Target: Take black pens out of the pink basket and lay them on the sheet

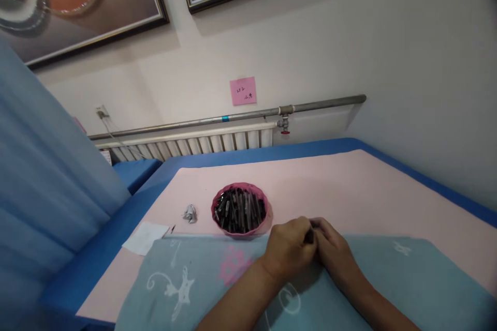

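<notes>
Where the knuckles of both fists come together, just above the teal cloth (209,248), the left hand (290,248) and the right hand (337,254) press against each other with their fingers curled in. The grip of each looks closed, but I cannot tell whether anything is pinched inside, since the fingers hide it and the small gap between the hands is dark. Near the left hand, on its far left side, sits a pink scalloped basket (234,235), heaped with dark pen-like pieces (241,209) that lie close together, many pointing away from the person. Left of the basket and apart from it rests a crumpled silvery-grey wad (190,214), and nearer the person a white sheet of paper (143,238) lies partly against the cloth's edge, with a tiny dark piece (173,229) just beside its corner. The cloth, printed with white cat-like figures and a pink flower (234,265), covers the near part of a pink sheet (314,186) spread over a blue bed (344,145). Beyond the bed a white radiator (217,143) runs beneath a metal pipe (326,104), with a pink note (243,91) on the wall above; a blue curtain (50,165) hangs at left.
</notes>
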### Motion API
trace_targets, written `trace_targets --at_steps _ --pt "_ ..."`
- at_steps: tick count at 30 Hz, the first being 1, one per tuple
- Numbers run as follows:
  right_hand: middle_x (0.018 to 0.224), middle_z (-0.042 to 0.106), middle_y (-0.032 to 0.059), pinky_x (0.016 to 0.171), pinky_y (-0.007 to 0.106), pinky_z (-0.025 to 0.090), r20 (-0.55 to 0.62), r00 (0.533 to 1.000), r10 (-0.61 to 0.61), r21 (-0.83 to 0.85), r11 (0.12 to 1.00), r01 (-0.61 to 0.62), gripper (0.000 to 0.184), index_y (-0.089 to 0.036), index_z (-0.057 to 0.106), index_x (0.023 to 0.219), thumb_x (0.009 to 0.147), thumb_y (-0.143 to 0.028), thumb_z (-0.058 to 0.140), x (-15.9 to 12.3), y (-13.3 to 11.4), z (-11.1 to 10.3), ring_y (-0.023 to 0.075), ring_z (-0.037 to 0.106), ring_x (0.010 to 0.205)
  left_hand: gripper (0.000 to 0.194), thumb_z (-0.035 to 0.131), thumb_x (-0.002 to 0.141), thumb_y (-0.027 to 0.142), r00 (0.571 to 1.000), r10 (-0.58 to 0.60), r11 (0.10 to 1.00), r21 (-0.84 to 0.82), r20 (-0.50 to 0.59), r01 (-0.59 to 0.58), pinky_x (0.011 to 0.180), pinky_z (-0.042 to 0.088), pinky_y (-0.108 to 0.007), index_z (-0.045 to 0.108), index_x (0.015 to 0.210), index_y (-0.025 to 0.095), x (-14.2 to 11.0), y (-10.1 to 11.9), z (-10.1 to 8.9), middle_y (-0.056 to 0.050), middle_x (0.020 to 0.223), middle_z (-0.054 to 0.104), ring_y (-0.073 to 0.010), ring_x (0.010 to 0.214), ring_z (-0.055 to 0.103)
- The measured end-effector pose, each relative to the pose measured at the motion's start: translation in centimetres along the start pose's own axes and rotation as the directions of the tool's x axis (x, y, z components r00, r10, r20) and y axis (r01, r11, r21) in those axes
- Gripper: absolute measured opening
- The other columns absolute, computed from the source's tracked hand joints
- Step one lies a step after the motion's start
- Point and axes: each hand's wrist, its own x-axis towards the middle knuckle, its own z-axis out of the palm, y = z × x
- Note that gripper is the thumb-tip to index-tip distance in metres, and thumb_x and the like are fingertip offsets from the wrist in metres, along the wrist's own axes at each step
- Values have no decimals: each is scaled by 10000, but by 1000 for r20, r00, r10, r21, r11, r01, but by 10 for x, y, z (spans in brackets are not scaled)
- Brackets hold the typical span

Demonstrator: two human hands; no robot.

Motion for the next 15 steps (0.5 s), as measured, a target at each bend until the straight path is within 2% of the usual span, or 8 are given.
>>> trace_targets --at_steps 3,5,7,8,9,10,13,15 --pt "484 456 -21 368 271 309 65 981 182 128 974 -189 71 -314 534 692 659 -365 497 4 3 4 154 409 389 188 521 720 225 969 -235 918 -345 -75 196 480 315 -190 385 593 197 21 -12 -21 68 516 402 -69 491 393" --pt "485 430 -30 344 247 255 83 966 246 192 947 -257 89 -301 530 698 654 -378 514 7 4 7 130 367 367 236 564 695 257 923 -361 820 -517 -135 245 465 292 -176 368 581 191 36 -25 -40 81 508 349 -56 482 344" --pt "510 431 -35 351 226 242 82 956 282 218 931 -293 121 -272 520 718 664 -380 513 9 3 9 111 368 380 259 596 668 287 864 -462 731 -638 -199 243 460 290 -167 370 590 188 49 -44 -60 88 522 334 -44 469 328" --pt "523 435 -38 359 215 242 79 952 294 220 927 -305 136 -256 512 732 675 -379 507 9 2 9 101 371 389 272 617 645 306 814 -528 696 -673 -243 251 442 286 -167 377 597 189 54 -57 -69 91 521 344 -40 448 324" --pt "530 435 -44 367 204 239 76 949 306 220 923 -315 147 -241 502 744 686 -376 499 9 1 9 92 368 394 298 640 614 331 723 -611 669 -699 -322 253 417 276 -170 376 601 192 56 -70 -78 95 513 347 -38 423 319" --pt "537 437 -49 375 195 236 75 946 316 222 920 -324 152 -231 494 756 697 -372 491 9 -1 9 82 363 397 314 623 623 367 663 -650 660 -707 -370 252 394 258 -173 355 618 202 57 -85 -87 101 510 330 -37 397 301" --pt "533 435 -61 383 181 214 59 941 334 249 908 -338 147 -223 475 771 708 -356 484 9 -3 8 62 337 386 322 560 654 415 501 -723 654 -704 -475 276 365 223 -178 299 654 227 50 -129 -104 121 489 256 -43 359 252" --pt "528 435 -63 382 181 210 45 939 340 263 903 -339 140 -222 470 769 704 -345 490 13 -2 10 59 337 378 309 555 646 402 399 -757 646 -684 -517 340 365 225 -185 299 653 229 39 -154 -107 127 469 251 -49 352 249"
